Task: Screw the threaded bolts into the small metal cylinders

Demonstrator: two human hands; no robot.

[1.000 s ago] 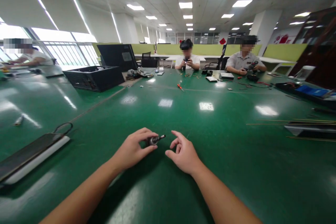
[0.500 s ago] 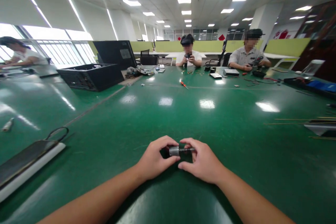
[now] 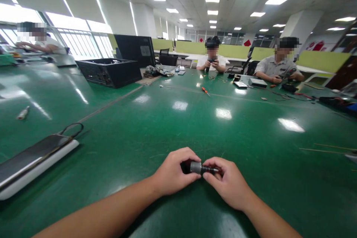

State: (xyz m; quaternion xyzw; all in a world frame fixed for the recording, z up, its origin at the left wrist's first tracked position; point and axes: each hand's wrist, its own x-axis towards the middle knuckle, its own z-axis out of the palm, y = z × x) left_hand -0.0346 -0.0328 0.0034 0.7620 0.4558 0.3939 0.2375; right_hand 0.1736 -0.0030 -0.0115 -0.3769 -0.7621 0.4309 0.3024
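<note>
Low in the middle of the head view, a small metal cylinder with a dark, ribbed, spring-like shaft [image 3: 196,167] is held level just over the green table [image 3: 156,130]. My left hand [image 3: 180,169] grips the cylinder's wide end between thumb and fingers; its far left end is hidden in the palm. From the other side, the thumb and fingers of my right hand [image 3: 230,178] close round the thin shaft, whose bright tip shows between them. Both hands' fingertips nearly meet at the cylinder's edge.
A black slab on a white base [image 3: 41,160] lies at left. Farther back stand an open black computer case [image 3: 111,74], circuit parts [image 3: 158,70] and an orange screwdriver [image 3: 205,91]. Thin rods [image 3: 323,150] lie at right. Two people sit across the table, another at far left.
My right thumb and fingers have closed in on the shaft, where a gap stood between them before. The whole view has swung a little left, so everything sits farther right.
</note>
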